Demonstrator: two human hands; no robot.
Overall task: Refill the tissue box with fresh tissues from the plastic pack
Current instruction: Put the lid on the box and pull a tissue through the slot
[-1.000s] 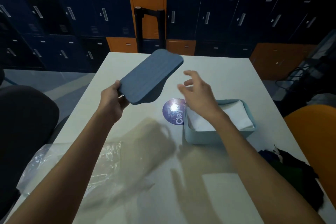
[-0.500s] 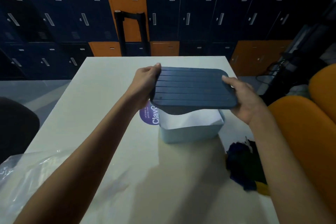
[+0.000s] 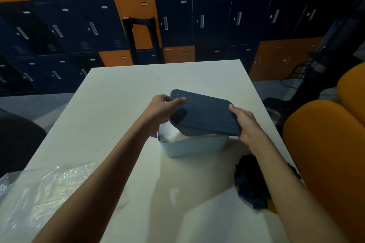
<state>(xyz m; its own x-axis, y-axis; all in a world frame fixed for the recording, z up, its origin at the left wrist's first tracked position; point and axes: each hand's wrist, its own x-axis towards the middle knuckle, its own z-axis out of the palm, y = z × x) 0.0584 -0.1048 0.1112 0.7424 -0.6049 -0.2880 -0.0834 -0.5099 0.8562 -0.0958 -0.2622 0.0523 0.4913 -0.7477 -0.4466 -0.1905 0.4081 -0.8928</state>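
Lid (image 3: 205, 113) held between both hands above box (image 3: 192, 146).

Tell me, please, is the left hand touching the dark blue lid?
Touching. The head view shows the left hand gripping the dark blue lid at its left end, thumb laid across the top.

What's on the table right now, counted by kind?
Dark blue lid, held in both hands over the box: 1
Light blue tissue box, white tissues inside: 1
Clear plastic pack, near left corner: 1
Dark cloth bundle, right edge: 1
Purple round sticker, mostly hidden: 1
Total: 5
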